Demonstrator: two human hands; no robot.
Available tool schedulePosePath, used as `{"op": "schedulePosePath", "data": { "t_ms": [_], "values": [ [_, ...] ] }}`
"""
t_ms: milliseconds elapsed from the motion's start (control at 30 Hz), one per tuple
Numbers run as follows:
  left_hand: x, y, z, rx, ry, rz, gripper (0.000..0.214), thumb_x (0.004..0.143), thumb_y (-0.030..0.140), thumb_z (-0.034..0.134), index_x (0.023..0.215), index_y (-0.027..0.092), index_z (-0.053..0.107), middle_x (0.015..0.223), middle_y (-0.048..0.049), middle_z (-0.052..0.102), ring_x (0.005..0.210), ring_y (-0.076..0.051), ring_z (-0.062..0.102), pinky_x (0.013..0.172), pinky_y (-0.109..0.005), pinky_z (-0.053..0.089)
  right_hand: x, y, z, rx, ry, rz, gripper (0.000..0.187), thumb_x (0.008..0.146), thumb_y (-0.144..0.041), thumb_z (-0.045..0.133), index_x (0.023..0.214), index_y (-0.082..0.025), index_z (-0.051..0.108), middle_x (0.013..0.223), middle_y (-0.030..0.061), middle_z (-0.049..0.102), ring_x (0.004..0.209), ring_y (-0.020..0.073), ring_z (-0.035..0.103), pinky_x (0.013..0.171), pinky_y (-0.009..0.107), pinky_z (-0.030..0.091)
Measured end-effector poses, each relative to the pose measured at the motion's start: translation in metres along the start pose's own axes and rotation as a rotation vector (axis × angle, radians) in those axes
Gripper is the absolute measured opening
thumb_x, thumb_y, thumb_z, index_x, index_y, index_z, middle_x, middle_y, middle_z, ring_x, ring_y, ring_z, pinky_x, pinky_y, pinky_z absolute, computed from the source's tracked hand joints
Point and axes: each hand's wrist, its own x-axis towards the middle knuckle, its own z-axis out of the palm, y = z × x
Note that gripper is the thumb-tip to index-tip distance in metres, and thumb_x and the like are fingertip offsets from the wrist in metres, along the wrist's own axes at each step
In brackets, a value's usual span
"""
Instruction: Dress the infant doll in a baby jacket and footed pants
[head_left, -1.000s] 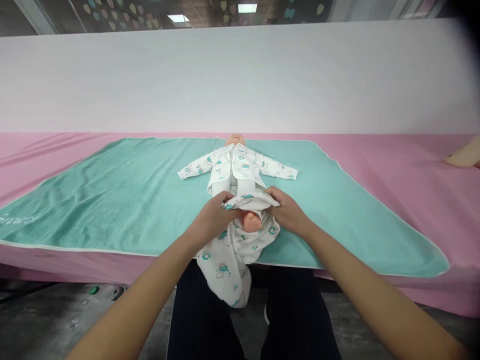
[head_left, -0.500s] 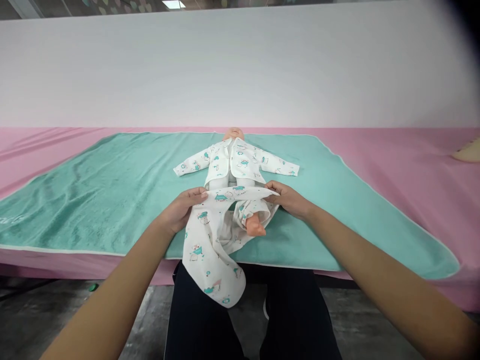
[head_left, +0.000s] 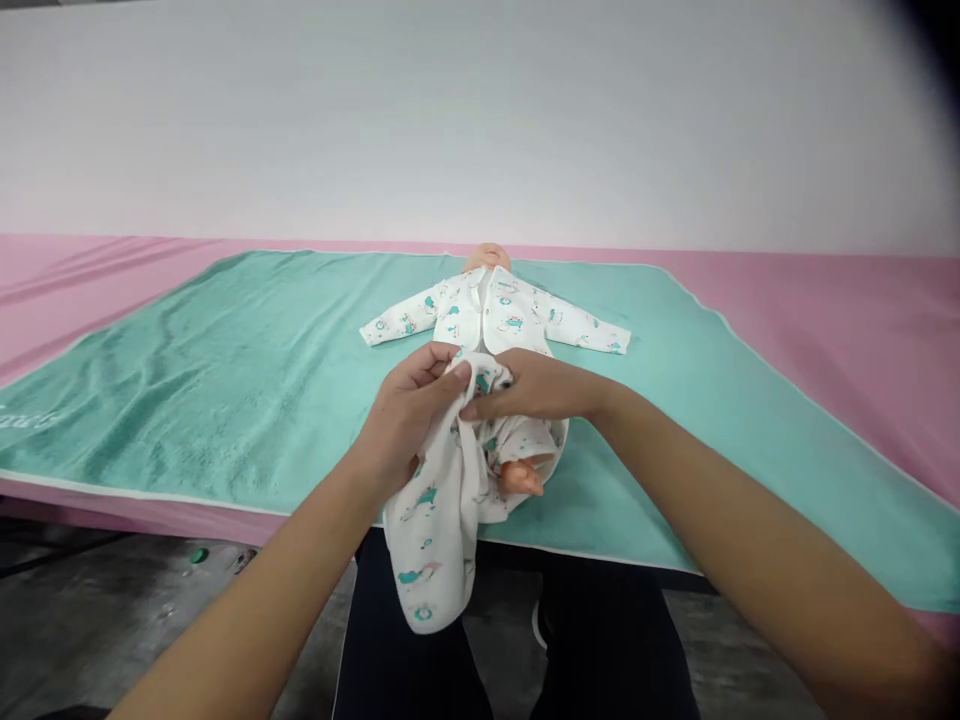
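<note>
Trousers [head_left: 433, 525], white with a small teal print, are held in a bunched fold between the two hands, directions being read from that fold with 12 o'clock pointing away from the wearer of the camera. The left hand [head_left: 405, 415] lies at 9 o'clock, its thumb [head_left: 452, 381] pressed on the near face of the cloth and its fingers curled narrowly about the upper edge. The right hand [head_left: 536, 385] lies at 3 o'clock; its thumb [head_left: 484, 407] rests against the fold, while its remaining fingers are largely hidden, so that their exact spacing cannot be told. The gathered cloth thus occupies the space between the fingertips of both hands and touches each. One trouser leg hangs loose toward 7 o'clock, over the near edge of the table and before the wearer's dark-clad legs [head_left: 615, 640]. At 5 o'clock the bare foot [head_left: 521, 478] of a doll [head_left: 489, 257] emerges from the other leg. The doll lies on its back toward 12 o'clock, wearing a matching jacket [head_left: 517, 322] with sleeves spread toward 10 and 2 o'clock. Beneath it extends a teal towel [head_left: 300, 385], laid over a pink cover [head_left: 832, 320].
</note>
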Motion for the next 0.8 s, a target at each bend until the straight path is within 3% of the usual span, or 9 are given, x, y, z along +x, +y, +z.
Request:
{"op": "schedulePosePath", "data": {
  "t_ms": [67,200,267,333,467,567,633,733,800],
  "values": [
    [0.000,0.007,-0.009,0.089,-0.046,-0.036,0.020,0.079,0.039,0.060,0.079,0.019,0.059,0.063,0.0026,0.053,0.051,-0.008,0.048,0.047,-0.020,0.037,0.007,0.015,0.003,0.191,0.085,-0.036,0.018,0.064,-0.027,0.070,0.065,-0.017,0.055,0.064,-0.0044,0.053,0.058,0.0092,0.047,0.057,0.023,0.036],
    [-0.005,0.008,-0.037,0.335,-0.319,-0.263,0.020,0.075,0.035,0.064,0.076,0.015,0.062,0.071,-0.0024,0.059,0.062,-0.013,0.054,0.053,-0.022,0.039,0.008,0.042,0.001,0.635,0.296,-0.135,0.031,0.062,-0.020,0.064,0.057,-0.020,0.034,0.055,-0.0062,0.039,0.049,0.0082,0.037,0.049,0.023,0.032],
    [-0.008,-0.002,-0.042,0.290,-0.264,-0.262,0.019,0.074,0.033,0.067,0.080,0.016,0.062,0.074,-0.0024,0.061,0.063,-0.013,0.055,0.054,-0.021,0.039,0.006,0.045,0.002,0.756,0.350,-0.226,0.028,0.061,-0.018,0.061,0.058,-0.020,0.034,0.056,-0.0051,0.040,0.051,0.0093,0.040,0.050,0.024,0.035],
    [-0.009,-0.014,-0.038,0.161,-0.109,-0.195,0.019,0.075,0.033,0.066,0.080,0.017,0.059,0.072,-0.0003,0.060,0.060,-0.011,0.054,0.052,-0.020,0.039,0.006,0.042,0.006,0.786,0.356,-0.284,0.022,0.066,-0.023,0.060,0.060,-0.020,0.039,0.057,-0.0041,0.043,0.052,0.0099,0.043,0.052,0.024,0.039],
    [-0.006,-0.028,-0.015,-0.038,0.146,-0.075,0.019,0.075,0.035,0.065,0.079,0.019,0.056,0.064,0.0038,0.057,0.052,-0.008,0.051,0.049,-0.019,0.039,0.006,0.026,0.018,0.462,0.093,-0.183,0.023,0.073,-0.039,0.065,0.076,-0.018,0.057,0.073,-0.0006,0.060,0.066,0.0131,0.056,0.061,0.026,0.044],
    [-0.004,-0.022,-0.007,-0.088,0.201,-0.047,0.016,0.073,0.032,0.067,0.081,0.021,0.059,0.058,0.0052,0.056,0.049,-0.009,0.051,0.047,-0.019,0.038,0.004,0.017,0.025,0.155,-0.134,-0.075,0.028,0.065,-0.039,0.074,0.080,-0.017,0.064,0.080,0.0008,0.065,0.076,0.0166,0.060,0.065,0.027,0.046],
    [-0.005,-0.016,-0.010,-0.057,0.120,-0.059,0.018,0.071,0.032,0.068,0.083,0.020,0.062,0.062,0.0032,0.059,0.054,-0.012,0.055,0.050,-0.020,0.041,0.004,0.018,0.028,0.169,-0.069,-0.042,0.029,0.067,-0.042,0.072,0.082,-0.018,0.066,0.082,0.0016,0.066,0.077,0.0176,0.061,0.067,0.029,0.047],
    [-0.008,-0.012,-0.021,0.065,-0.174,-0.152,0.027,0.064,0.028,0.074,0.087,0.017,0.065,0.076,-0.0030,0.066,0.068,-0.018,0.062,0.056,-0.025,0.046,0.006,0.026,0.028,0.431,0.194,-0.082,0.039,0.073,-0.051,0.064,0.095,-0.019,0.065,0.090,0.0045,0.067,0.082,0.0191,0.062,0.071,0.032,0.050],
    [-0.008,-0.016,-0.025,0.088,-0.261,-0.203,0.027,0.063,0.024,0.075,0.086,0.016,0.066,0.079,-0.0044,0.067,0.067,-0.019,0.062,0.055,-0.024,0.045,0.008,0.029,0.028,0.554,0.240,-0.118,0.045,0.076,-0.056,0.059,0.100,-0.018,0.063,0.093,0.0065,0.067,0.085,0.0200,0.062,0.073,0.034,0.051]
  ]
}}
